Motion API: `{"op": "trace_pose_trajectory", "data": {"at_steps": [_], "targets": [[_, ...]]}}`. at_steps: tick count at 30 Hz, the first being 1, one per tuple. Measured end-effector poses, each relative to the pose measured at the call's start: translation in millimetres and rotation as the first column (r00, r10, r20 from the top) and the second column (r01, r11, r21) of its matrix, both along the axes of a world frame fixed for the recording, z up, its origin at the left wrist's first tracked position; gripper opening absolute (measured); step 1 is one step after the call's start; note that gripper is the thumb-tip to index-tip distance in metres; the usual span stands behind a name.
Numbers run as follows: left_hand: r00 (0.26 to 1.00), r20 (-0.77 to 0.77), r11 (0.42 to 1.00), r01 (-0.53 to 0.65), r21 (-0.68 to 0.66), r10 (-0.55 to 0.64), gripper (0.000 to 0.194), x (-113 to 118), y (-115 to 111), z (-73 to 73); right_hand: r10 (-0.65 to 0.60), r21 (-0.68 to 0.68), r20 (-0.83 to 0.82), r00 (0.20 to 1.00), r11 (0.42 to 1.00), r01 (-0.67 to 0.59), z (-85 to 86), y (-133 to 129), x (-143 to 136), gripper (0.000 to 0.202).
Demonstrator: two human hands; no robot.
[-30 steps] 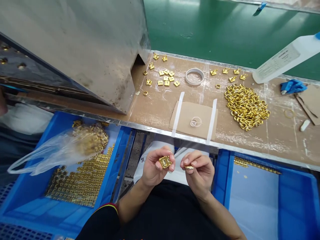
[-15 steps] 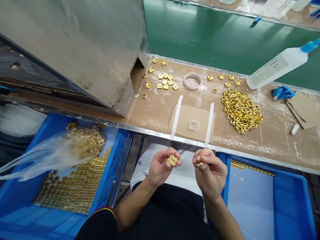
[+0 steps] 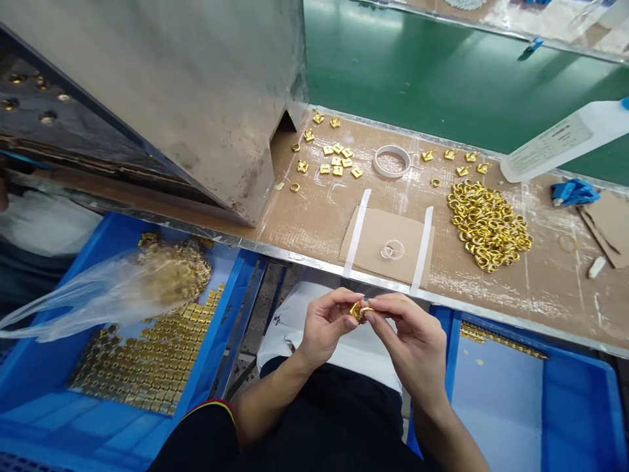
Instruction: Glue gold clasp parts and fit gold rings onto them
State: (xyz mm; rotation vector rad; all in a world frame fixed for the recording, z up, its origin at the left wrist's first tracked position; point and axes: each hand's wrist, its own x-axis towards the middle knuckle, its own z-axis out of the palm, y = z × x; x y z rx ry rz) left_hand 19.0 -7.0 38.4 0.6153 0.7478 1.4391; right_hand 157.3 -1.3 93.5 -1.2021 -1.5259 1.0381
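Note:
My left hand (image 3: pixel 327 326) pinches a small square gold metal piece (image 3: pixel 355 311) between thumb and fingertips, above my lap. My right hand (image 3: pixel 410 341) meets it there, its thumb and fingers closed on a gold ring (image 3: pixel 366 311). The ring is against the square piece or right beside it; the fingertips partly hide both. Just beyond my hands, at the table edge, lies a cardboard pad (image 3: pixel 376 226) held by two white tape strips, with clear plastic loops (image 3: pixel 392 250) on top.
A pile of gold rings (image 3: pixel 491 226) lies on the table, right of a white tape roll (image 3: pixel 392 162). Several square pieces (image 3: pixel 337 170) sit further left near a metal housing (image 3: pixel 196 98). Blue bins (image 3: pixel 580 406) flank me; the left one holds gold pieces and a plastic bag (image 3: pixel 118 282).
My hands have come together: the right moved left, bringing the ring to the square piece, which is now tilted. The whole view has shifted slightly.

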Motion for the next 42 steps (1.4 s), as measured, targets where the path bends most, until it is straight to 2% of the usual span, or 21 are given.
{"op": "trace_pose_trajectory", "data": {"at_steps": [8, 16, 21, 26, 31, 34, 38, 42], "targets": [[1.000, -0.017, 1.000, 0.022, 0.022, -0.022, 0.029, -2.4, 0.2, 3.4, -0.002, 0.036, 0.095, 0.995, 0.999, -0.001, 5.2, 2.1, -1.2, 0.008], [0.990, -0.135, 0.993, -0.034, 0.109, 0.049, 0.023, -4.3, 0.2, 6.7, -0.029, 0.015, 0.141, 0.990, 1.000, 0.027, 8.1, 1.4, -8.3, 0.006], [0.983, -0.151, 0.988, -0.090, 0.126, 0.109, 0.026, -3.7, -1.9, 1.5, -0.025, 0.020, 0.152, 0.988, 1.000, 0.022, 10.0, 1.0, -13.1, 0.009], [0.986, -0.095, 0.988, -0.126, 0.093, 0.135, 0.027, -0.8, -2.1, -6.8, -0.021, 0.003, 0.099, 0.995, 1.000, 0.021, 7.9, 0.4, -18.3, 0.009], [0.982, 0.007, 0.980, -0.187, 0.069, 0.187, 0.023, 5.7, -1.9, -6.6, -0.060, -0.034, -0.007, 0.998, 0.998, 0.060, 0.0, -5.6, -25.4, 0.008], [0.984, 0.101, 0.988, -0.154, 0.032, 0.150, 0.019, 8.1, -3.1, -5.7, -0.078, -0.045, -0.041, 0.996, 0.996, 0.076, -2.3, -7.7, -29.3, 0.008], [0.976, 0.190, 0.992, -0.093, -0.083, 0.107, 0.019, 8.9, -4.9, -8.5, -0.103, -0.071, -0.050, 0.993, 0.993, 0.099, -2.3, -6.2, -32.7, 0.007], [0.973, 0.226, 0.984, 0.002, -0.178, 0.039, 0.043, 6.2, -3.2, -11.8, -0.098, -0.110, -0.065, 0.993, 0.990, 0.090, -2.1, -4.0, -33.8, 0.006]]}}
